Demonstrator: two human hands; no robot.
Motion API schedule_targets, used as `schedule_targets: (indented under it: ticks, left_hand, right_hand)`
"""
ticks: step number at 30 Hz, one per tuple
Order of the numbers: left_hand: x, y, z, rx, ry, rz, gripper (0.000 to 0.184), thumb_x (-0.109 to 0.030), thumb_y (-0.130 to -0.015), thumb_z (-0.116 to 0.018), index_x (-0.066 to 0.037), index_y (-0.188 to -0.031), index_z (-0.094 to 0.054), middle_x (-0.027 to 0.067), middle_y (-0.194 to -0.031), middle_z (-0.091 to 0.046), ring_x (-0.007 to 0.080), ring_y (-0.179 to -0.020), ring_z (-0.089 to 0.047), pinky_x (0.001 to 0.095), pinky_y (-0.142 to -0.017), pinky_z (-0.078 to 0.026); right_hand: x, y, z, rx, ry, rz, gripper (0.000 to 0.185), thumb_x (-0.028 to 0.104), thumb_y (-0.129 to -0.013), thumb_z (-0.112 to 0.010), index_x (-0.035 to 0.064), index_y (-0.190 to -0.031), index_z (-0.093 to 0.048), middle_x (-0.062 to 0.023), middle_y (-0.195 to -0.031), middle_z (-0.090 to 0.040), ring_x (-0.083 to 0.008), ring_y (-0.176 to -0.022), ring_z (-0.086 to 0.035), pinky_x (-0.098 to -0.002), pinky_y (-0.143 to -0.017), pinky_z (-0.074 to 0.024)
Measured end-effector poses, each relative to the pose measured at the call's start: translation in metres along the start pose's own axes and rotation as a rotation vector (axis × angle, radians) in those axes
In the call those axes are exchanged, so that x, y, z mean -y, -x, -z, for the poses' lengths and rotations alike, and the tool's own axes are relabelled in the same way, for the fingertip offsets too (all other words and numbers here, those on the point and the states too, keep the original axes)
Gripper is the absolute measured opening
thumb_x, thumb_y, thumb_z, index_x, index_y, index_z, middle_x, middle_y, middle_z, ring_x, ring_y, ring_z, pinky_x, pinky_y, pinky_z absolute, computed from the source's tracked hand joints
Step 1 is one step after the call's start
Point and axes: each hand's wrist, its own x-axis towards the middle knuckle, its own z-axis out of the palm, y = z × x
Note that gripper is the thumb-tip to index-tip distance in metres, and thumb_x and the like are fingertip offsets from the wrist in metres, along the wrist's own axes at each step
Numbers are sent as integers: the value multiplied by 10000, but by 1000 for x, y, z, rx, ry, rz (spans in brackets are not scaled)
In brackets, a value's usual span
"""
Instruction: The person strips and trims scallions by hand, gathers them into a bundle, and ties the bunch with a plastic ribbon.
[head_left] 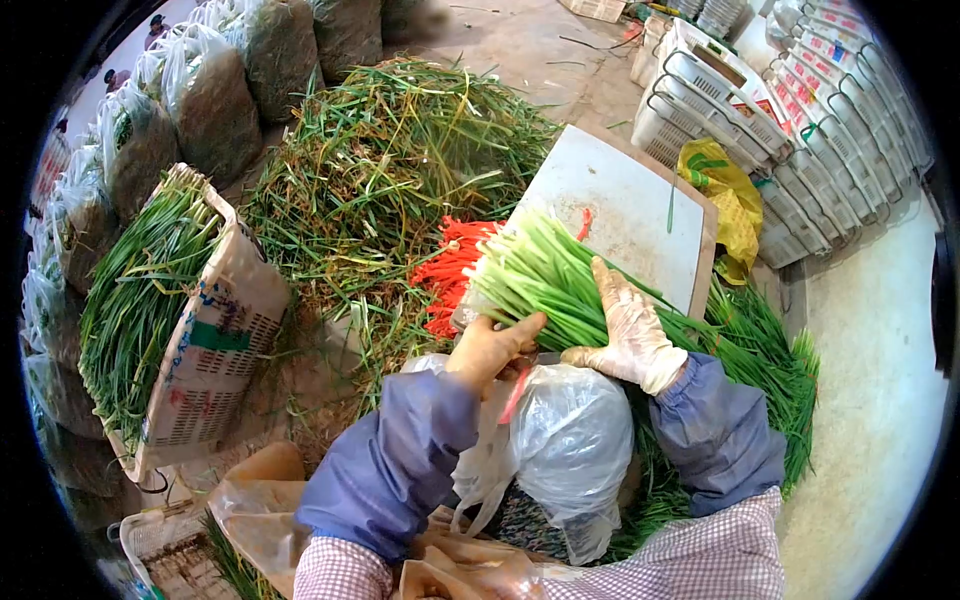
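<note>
A thick bunch of garlic chives (pixel 550 275) lies over the near end of a white board (pixel 610 200), pale stem ends to the left and green leaves trailing right. My right hand (pixel 632 335), in a thin whitish glove, grips the bunch on its near side, one digit reaching over the top. At the lower edge of the stems, my left hand (pixel 490 350) is closed, fingertips against the bunch. From its fingers hangs a red tie strip (pixel 514 396). A pile of red ties (pixel 455 270) lies just left of the stem ends.
A large heap of trimmed leaves (pixel 400 160) covers the floor ahead. Left stands a crate (pixel 215 350) full of chives, beyond it several filled bags (pixel 210 110). Stacked white crates (pixel 715 100) and a yellow bag (pixel 725 195) are right. Clear plastic (pixel 575 430) bulges below my hands.
</note>
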Motion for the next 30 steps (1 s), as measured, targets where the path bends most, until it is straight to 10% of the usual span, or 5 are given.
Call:
schedule_targets:
  ticks: [6, 12, 21, 25, 30]
  left_hand:
    - [8, -28, -13, -122, 73, -15, 505, -383, -780, -758, -81, -1108, -520, 52, -879, -603, 141, -658, -563, 285, -532, -458]
    - [10, -36, -16, -119, 222, -97, 376, -131, -838, -705, 27, -1106, -494, 104, -915, -623, 202, -747, -635, 339, -619, -549]
    - [-1, -11, 34, -17, 70, -141, 201, -150, -846, -696, -33, -979, -600, 55, -825, -654, 133, -619, -604, 274, -576, -501]
    - [13, 3, 44, -97, 4, -176, 150, -150, -854, -680, -23, -908, -619, 28, -756, -636, 98, -591, -566, 231, -544, -459]
    - [15, 28, 42, -67, 29, -224, 152, -163, -868, -653, -17, -889, -620, 22, -726, -628, 79, -563, -531, 222, -529, -442]
  right_hand:
    - [-29, -36, 18, 251, -24, 31, 1270, 643, -571, -762, 8, -1471, -129, -338, -1380, -337, -455, -1303, -335, -519, -1076, -267]
    - [-16, -20, 5, 163, -87, 110, 1242, 565, -610, -775, -5, -1470, -83, -384, -1365, -314, -485, -1280, -345, -452, -1083, -295]
    - [-39, -57, 45, 0, -662, 233, 647, 318, -821, -710, -31, -1308, -467, -242, -1258, -541, -314, -1213, -492, -370, -1039, -356]
    - [-23, -41, 65, -64, -965, 98, 320, 134, -895, -621, -30, -1168, -589, -76, -952, -653, -123, -849, -597, -257, -781, -484]
    - [-26, -28, 59, -116, -997, 13, 303, 149, -871, -655, -21, -1120, -625, -106, -1028, -672, -182, -944, -617, -296, -854, -482]
